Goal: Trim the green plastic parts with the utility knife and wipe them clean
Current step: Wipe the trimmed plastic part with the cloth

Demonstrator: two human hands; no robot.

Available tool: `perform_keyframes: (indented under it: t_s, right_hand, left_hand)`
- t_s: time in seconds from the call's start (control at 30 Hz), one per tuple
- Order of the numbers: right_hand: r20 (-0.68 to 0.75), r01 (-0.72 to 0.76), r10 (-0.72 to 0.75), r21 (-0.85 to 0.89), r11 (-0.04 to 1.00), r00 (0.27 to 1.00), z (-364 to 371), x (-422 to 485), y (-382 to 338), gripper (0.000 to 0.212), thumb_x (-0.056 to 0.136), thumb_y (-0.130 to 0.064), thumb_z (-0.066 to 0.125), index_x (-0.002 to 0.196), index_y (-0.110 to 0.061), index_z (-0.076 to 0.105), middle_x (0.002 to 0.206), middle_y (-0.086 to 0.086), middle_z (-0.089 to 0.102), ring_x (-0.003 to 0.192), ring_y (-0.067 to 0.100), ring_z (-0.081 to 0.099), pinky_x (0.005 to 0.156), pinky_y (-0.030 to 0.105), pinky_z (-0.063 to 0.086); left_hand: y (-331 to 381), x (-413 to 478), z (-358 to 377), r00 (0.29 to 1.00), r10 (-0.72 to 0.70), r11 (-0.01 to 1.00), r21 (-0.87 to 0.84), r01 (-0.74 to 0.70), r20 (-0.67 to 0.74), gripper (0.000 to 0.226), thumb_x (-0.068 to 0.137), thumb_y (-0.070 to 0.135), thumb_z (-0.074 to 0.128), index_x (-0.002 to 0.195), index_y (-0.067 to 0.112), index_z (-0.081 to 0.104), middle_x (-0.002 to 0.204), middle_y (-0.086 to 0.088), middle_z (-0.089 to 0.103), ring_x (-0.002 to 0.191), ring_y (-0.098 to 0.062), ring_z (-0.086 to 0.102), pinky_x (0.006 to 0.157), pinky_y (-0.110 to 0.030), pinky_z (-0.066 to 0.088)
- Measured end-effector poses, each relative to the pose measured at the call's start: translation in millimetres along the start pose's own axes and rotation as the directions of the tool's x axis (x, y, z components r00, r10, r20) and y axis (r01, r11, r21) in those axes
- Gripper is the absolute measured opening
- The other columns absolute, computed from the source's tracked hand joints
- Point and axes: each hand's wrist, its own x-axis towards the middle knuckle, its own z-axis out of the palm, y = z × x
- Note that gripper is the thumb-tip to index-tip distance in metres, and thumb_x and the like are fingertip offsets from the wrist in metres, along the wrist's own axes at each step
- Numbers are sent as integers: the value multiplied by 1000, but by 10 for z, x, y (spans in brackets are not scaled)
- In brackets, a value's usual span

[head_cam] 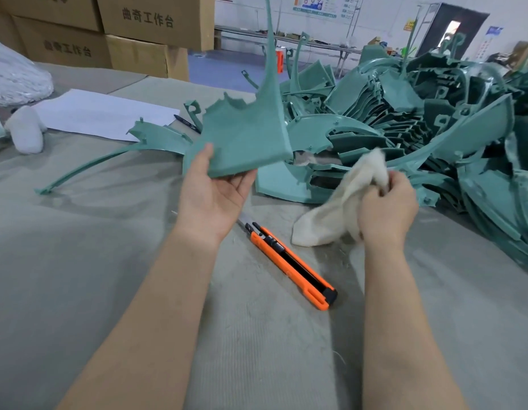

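Orange utility knife (289, 261) lies on the grey tabletop (79, 261) between both wrists. Above it the left hand (211, 196) pinches a raised green plastic part (245, 137) by its lower edge, thumb on top. Just right of that, the right hand (385, 208) is curled round a white cloth (339, 202), with the heap of green parts (434, 113) beyond it

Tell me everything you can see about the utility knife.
The utility knife has an orange plastic body with a black slider channel and black end cap. Its silver blade is extended, pointing toward the left hand. It lies flat and diagonal on the grey table cover; neither hand holds it.
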Motion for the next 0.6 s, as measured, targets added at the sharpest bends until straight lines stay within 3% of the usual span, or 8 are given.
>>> perform_keyframes:
  t_s: [0.07,0.13,0.2,0.3,0.37,0.4,0.47,0.6]
  right_hand:
    - [-98,59,-25,363,930,995,-2,-25,-143,24,90,3,43,86,-17,56,87,-1,58,77,10,49,75,27,43]
    - [-95,40,40,710,703,995,-24,-71,-299,30,89,5,44,78,-20,54,77,-7,57,73,8,50,72,26,46]
    - [-84,30,74,836,548,994,13,-102,-416,30,89,6,47,79,-20,55,81,-5,60,80,10,55,81,31,50]
    - [-101,175,-145,658,732,984,231,-289,-590,21,89,2,50,88,-19,54,97,4,59,95,16,54,97,39,47]
    - [142,326,-421,431,841,896,449,-505,-589,13,93,-14,50,102,-19,57,110,6,58,110,18,50,105,35,38]
    - [274,404,-493,323,856,825,551,-573,-552,24,97,-20,48,116,-11,58,124,11,56,123,22,45,112,35,30]
    - [354,466,-509,206,861,785,641,-558,-508,37,102,-16,44,134,1,50,146,17,44,142,28,29,120,37,15]
    - [297,385,-414,153,910,860,612,-515,-482,38,99,0,40,135,6,48,147,18,44,142,30,33,118,38,21]
  left_hand:
    - [-59,17,1,996,34,989,145,-22,-77,13,98,24,52,104,15,60,95,-5,74,85,-18,72,76,-33,60]
    - [-115,32,-21,987,95,938,342,-46,-128,11,98,25,53,107,20,57,105,-2,70,93,-17,69,79,-34,59]
    - [-169,22,-16,982,152,877,475,-79,-116,7,98,26,53,104,26,56,102,4,68,92,-12,67,77,-31,58]
    - [-237,-30,52,988,156,848,515,-122,-23,10,99,26,52,93,30,59,86,14,72,81,-4,70,65,-23,57]
    - [-268,-57,96,986,154,831,531,-166,67,14,99,27,51,94,26,64,87,12,74,85,-5,71,69,-24,56]
    - [-268,-68,112,982,155,830,524,-189,109,16,99,27,50,97,24,66,90,10,75,89,-6,70,70,-23,55]
    - [-256,-79,127,976,135,858,473,-203,173,17,100,28,48,102,25,65,96,9,75,94,-7,70,70,-22,55]
    - [-240,-83,172,979,131,902,391,-184,159,17,100,28,46,102,22,62,87,9,75,85,-6,71,66,-23,55]
